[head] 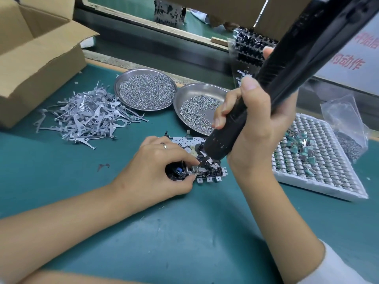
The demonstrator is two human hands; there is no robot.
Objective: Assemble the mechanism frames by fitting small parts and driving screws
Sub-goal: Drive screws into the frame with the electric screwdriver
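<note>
Screw-driving step in hand. Mechanism frame [202,160] lies flat on the green mat [184,232]; all places below taken from it. Right hand [256,124] wraps the barrel of a black electric screwdriver [266,85], fingers curled tight round it, thumb up along the near side; the tool slants down from upper right, its nose right over the middle of the frame. Whether the bit is seated in a screw head cannot be told, since the tool's nose hides it. Left hand [162,167] bears on the frame's left end, thumb and forefinger pinched together on a small metal part at the near edge, other fingers curled over the black housing. Just behind the frame, two steel dishes: near dish of screws [196,113], farther left dish of finer screws [146,89]. Well to the left, a loose heap of flat metal levers [88,115]. To the right, a white cell tray [320,160] with a few green parts. Judgement: one fastener being set now. Next move calls for the driver held square to the frame and the left pinch kept firm so the small part does not turn with the screw; then lift clear and fetch another screw from the near dish.
</note>
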